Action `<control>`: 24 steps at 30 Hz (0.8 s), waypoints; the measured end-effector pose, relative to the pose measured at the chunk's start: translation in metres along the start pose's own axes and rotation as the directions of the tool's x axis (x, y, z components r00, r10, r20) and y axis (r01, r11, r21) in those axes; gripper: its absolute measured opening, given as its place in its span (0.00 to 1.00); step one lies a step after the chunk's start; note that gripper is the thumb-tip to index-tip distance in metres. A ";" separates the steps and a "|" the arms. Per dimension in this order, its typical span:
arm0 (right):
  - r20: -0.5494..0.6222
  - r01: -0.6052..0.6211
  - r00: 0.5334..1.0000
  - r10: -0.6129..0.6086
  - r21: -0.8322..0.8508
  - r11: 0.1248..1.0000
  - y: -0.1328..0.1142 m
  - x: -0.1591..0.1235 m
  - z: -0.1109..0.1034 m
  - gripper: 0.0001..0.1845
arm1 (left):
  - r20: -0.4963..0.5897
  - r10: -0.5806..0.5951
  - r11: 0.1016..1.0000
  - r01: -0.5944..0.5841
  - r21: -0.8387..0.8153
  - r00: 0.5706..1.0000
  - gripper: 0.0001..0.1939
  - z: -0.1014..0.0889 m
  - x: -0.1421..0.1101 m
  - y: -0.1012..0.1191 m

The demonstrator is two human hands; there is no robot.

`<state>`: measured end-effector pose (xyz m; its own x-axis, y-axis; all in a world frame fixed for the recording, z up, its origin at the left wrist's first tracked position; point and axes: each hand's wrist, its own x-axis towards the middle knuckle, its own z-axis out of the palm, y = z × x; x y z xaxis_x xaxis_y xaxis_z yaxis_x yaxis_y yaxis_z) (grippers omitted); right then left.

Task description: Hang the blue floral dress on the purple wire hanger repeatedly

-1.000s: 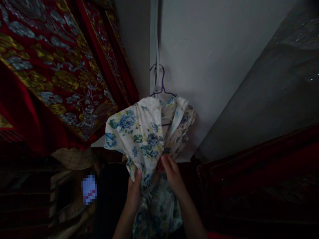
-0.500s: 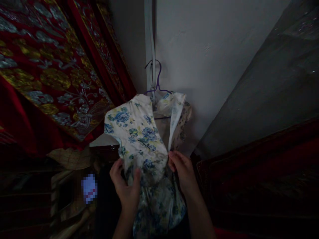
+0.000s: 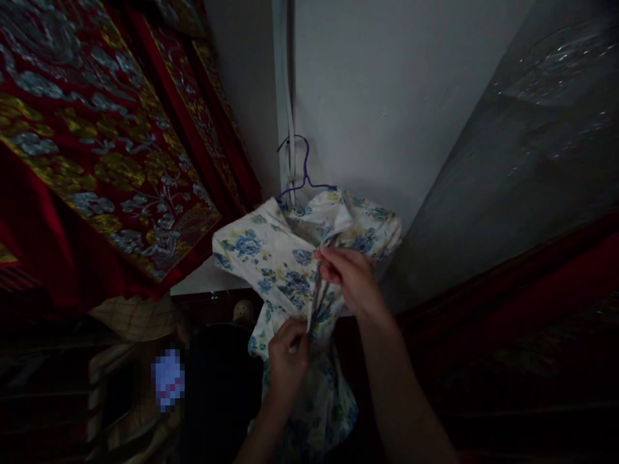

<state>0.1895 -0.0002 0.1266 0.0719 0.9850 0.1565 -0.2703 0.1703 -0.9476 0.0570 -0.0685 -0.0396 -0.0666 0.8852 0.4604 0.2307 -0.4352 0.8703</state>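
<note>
A white short-sleeved dress (image 3: 261,254) with blue flowers and green leaves hangs on a thin purple hanger (image 3: 306,169). Its front opening runs down the chest, spread wide near the collar and narrow further down. My right hand (image 3: 351,274) pinches the opening's edge at chest height; whether a small fastener sits in those fingers is hidden. Lower down, near the waist, my left hand (image 3: 289,353) is closed on the edge of the same opening. Below the hands, the skirt part hangs in loose folds.
The hanger hooks onto a pale strap (image 3: 291,109) against a white wall (image 3: 377,96). Red cloth (image 3: 111,148) with gold and silver embroidery hangs at the left. Clear plastic sheeting (image 3: 546,90) covers something at the right. A wooden chair (image 3: 113,386) stands lower left.
My right hand has moved up the opening to chest height, and its two sides lie closer together. My left hand has gone from spread beside the waist to gripping the front edge.
</note>
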 end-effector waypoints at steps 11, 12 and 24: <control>0.095 0.207 0.976 -0.198 -0.097 0.974 -0.036 0.004 0.019 0.12 | -0.073 0.305 0.952 -0.303 0.041 0.950 0.18 -0.011 0.076 0.057; 0.101 0.214 0.974 -0.202 -0.120 0.969 -0.035 0.001 0.018 0.12 | -0.109 0.371 0.928 -0.369 0.040 0.922 0.19 -0.019 0.097 0.072; -0.023 0.228 0.967 -0.254 -0.365 0.903 0.046 0.009 0.008 0.16 | -0.238 0.592 0.806 -0.565 0.176 0.770 0.08 -0.074 0.190 0.147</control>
<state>0.1703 0.0164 0.0860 0.1602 0.9088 0.3852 0.1224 0.3690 -0.9213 0.0063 0.0236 0.1892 -0.1460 0.3854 0.9111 0.3941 -0.8221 0.4109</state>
